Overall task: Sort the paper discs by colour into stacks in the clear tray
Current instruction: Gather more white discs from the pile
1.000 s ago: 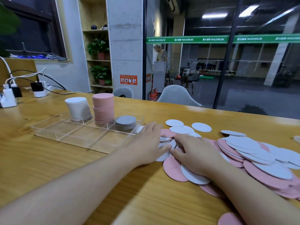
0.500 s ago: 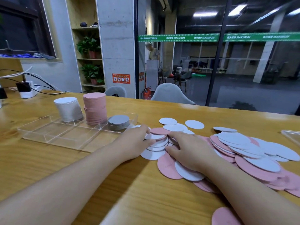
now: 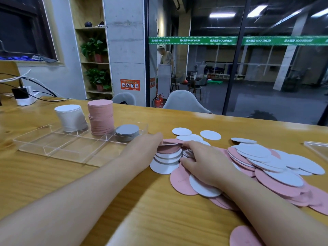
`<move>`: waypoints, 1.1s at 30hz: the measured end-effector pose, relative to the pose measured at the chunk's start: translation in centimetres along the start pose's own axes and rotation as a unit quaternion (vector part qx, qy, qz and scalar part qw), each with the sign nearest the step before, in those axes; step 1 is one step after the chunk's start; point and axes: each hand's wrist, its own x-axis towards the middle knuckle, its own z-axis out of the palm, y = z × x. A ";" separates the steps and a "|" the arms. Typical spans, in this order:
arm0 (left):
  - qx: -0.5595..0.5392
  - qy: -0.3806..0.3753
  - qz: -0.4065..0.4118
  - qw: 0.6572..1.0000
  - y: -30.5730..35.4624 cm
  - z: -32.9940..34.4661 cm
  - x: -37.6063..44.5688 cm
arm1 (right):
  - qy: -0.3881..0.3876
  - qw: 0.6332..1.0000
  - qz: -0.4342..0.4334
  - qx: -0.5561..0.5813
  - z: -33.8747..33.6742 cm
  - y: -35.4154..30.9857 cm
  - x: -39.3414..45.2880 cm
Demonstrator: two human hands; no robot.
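Pink and white paper discs (image 3: 266, 162) litter the counter (image 3: 53, 174); left hand (image 3: 143, 148) pinches several, right hand (image 3: 204, 162) rests spread on them.

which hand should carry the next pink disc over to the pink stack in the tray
Probably the left hand. It is already at the lifted pink disc on the pile's tray side, with a short open path to the pink stack. The right hand lies farther from the tray and would cross over.
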 end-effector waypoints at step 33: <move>-0.141 -0.085 -0.006 0.986 0.4 -0.2 -4.6 | -0.014 0.996 -0.040 0.085 -0.1 0.1 -0.2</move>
